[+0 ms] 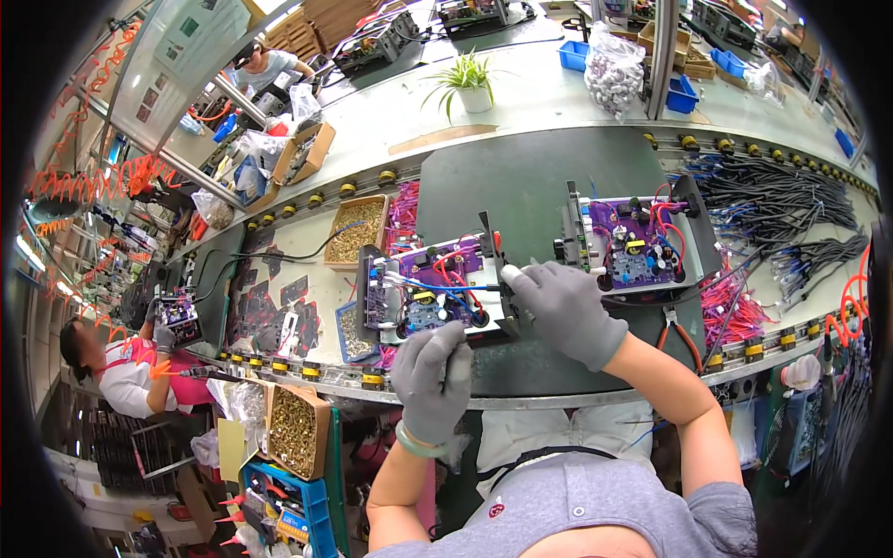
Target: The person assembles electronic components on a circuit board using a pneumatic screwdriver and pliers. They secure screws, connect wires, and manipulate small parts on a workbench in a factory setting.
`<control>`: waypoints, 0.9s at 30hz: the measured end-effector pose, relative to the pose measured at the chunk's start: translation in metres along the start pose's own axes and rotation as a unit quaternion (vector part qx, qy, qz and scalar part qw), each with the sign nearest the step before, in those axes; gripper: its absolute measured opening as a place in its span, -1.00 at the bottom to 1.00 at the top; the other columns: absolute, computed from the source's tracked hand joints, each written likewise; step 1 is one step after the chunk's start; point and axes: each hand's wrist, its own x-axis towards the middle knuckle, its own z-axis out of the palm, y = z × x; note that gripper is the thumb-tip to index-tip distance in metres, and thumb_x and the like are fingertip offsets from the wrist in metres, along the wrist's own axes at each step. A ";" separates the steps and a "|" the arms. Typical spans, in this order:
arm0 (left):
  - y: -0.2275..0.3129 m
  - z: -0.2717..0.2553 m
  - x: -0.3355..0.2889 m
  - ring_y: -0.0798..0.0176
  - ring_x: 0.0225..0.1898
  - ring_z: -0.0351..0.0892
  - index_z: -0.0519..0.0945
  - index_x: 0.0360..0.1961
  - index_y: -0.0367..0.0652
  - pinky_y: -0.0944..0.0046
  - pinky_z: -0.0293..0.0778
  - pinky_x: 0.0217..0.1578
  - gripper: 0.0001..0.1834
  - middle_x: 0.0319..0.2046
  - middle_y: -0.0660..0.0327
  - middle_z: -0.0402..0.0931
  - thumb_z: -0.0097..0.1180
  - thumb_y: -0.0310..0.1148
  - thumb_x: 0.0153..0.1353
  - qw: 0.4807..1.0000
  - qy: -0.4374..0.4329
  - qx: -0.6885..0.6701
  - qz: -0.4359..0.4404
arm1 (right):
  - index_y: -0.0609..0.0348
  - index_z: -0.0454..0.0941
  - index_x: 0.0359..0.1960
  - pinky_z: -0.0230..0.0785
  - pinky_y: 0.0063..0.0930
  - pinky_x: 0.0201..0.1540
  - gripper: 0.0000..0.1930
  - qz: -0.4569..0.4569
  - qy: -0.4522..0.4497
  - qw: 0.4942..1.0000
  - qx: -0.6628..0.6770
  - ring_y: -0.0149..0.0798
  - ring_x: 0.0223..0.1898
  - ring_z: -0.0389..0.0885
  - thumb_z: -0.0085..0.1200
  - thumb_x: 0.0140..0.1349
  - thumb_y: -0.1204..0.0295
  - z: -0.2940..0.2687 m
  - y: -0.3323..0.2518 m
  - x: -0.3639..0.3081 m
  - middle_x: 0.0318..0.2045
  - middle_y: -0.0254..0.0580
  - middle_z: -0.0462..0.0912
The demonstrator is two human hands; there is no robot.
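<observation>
Head view: the grey-gloved right hand (566, 312) pinches the near purple circuit board in its metal tray (433, 293), keeping it steady; the grey-gloved left hand (433, 377), curled, works its near edge.

Single head-worn fisheye view, looked steeply down from above the person's chest onto the worktop (521, 177). Close range to both gloved hands; forearms entered from lower edge. Straight edges bowed near rim. No second view.
</observation>
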 end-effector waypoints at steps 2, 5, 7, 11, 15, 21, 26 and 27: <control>0.004 -0.001 0.021 0.02 -0.21 0.58 0.64 -0.12 -0.14 0.09 0.48 -0.16 -0.77 -0.21 0.13 0.60 0.19 -0.49 0.16 0.992 0.034 0.098 0.073 | 0.21 0.51 0.05 0.52 -0.26 -0.27 -0.47 -0.024 -0.011 0.999 -0.029 -0.09 -0.34 0.64 0.20 -0.09 0.58 0.002 0.000 0.001 -0.34 -0.13 0.63; -0.002 0.006 0.053 0.01 -0.17 0.56 0.65 -0.11 -0.09 0.06 0.46 -0.10 -0.75 -0.18 0.15 0.59 0.20 -0.38 0.16 0.973 -0.008 0.192 0.125 | 0.20 0.53 0.01 0.52 -0.27 -0.31 -0.51 -0.031 0.020 0.999 -0.007 -0.11 -0.37 0.64 0.19 -0.07 0.53 0.000 -0.004 0.008 -0.38 -0.12 0.63; -0.016 0.015 0.061 0.06 -0.20 0.59 0.65 -0.07 -0.06 0.06 0.46 -0.12 -0.70 -0.20 0.19 0.60 0.19 -0.30 0.15 0.970 -0.076 0.170 0.156 | 0.16 0.54 -0.04 0.50 -0.28 -0.34 -0.57 -0.033 0.009 0.998 -0.046 -0.12 -0.38 0.64 0.18 -0.04 0.51 0.002 -0.003 0.009 -0.38 -0.14 0.64; -0.029 0.030 0.047 0.12 -0.39 0.62 0.63 -0.03 -0.06 0.09 0.50 -0.37 -0.70 -0.38 0.20 0.57 0.15 -0.33 0.19 0.974 -0.185 0.108 0.074 | 0.11 0.53 -0.17 0.48 -0.29 -0.41 -0.70 -0.053 -0.093 0.990 -0.088 -0.16 -0.43 0.66 0.20 0.06 0.31 -0.005 0.010 0.014 -0.46 -0.22 0.62; -0.036 0.023 0.056 0.10 -0.49 0.61 0.62 -0.12 -0.07 0.10 0.48 -0.50 -0.78 -0.43 0.19 0.56 0.14 -0.36 0.20 0.964 -0.249 0.077 0.057 | 0.08 0.50 -0.38 0.50 -0.29 -0.40 -0.87 -0.092 -0.340 0.934 -0.050 -0.15 -0.47 0.68 0.15 0.07 0.37 -0.032 0.017 0.056 -0.53 -0.22 0.64; -0.032 0.043 0.036 0.12 -0.56 0.56 0.59 -0.13 -0.10 0.12 0.46 -0.55 -0.75 -0.52 0.18 0.47 0.16 -0.41 0.13 0.955 -0.229 0.160 0.102 | 0.13 0.43 -0.43 0.45 -0.33 -0.54 -0.88 -0.119 -0.233 0.940 -0.218 -0.23 -0.50 0.69 0.03 0.17 0.37 -0.010 0.002 0.019 -0.59 -0.22 0.59; -0.043 0.042 0.034 0.07 -0.50 0.61 0.57 -0.11 -0.11 0.11 0.47 -0.56 -0.77 -0.47 0.15 0.51 0.13 -0.41 0.19 0.960 -0.237 0.129 0.077 | 0.13 0.42 -0.37 0.46 -0.35 -0.49 -0.85 -0.100 -0.215 0.955 -0.176 -0.22 -0.48 0.68 0.10 0.12 0.37 -0.001 0.008 0.019 -0.55 -0.24 0.57; -0.045 0.038 0.038 0.06 -0.47 0.62 0.57 -0.11 -0.11 0.11 0.48 -0.54 -0.79 -0.45 0.14 0.53 0.11 -0.41 0.21 0.958 -0.260 0.100 0.063 | 0.12 0.41 -0.36 0.45 -0.36 -0.48 -0.83 -0.090 -0.225 0.957 -0.157 -0.21 -0.47 0.68 0.12 0.10 0.37 -0.002 0.008 0.020 -0.54 -0.24 0.58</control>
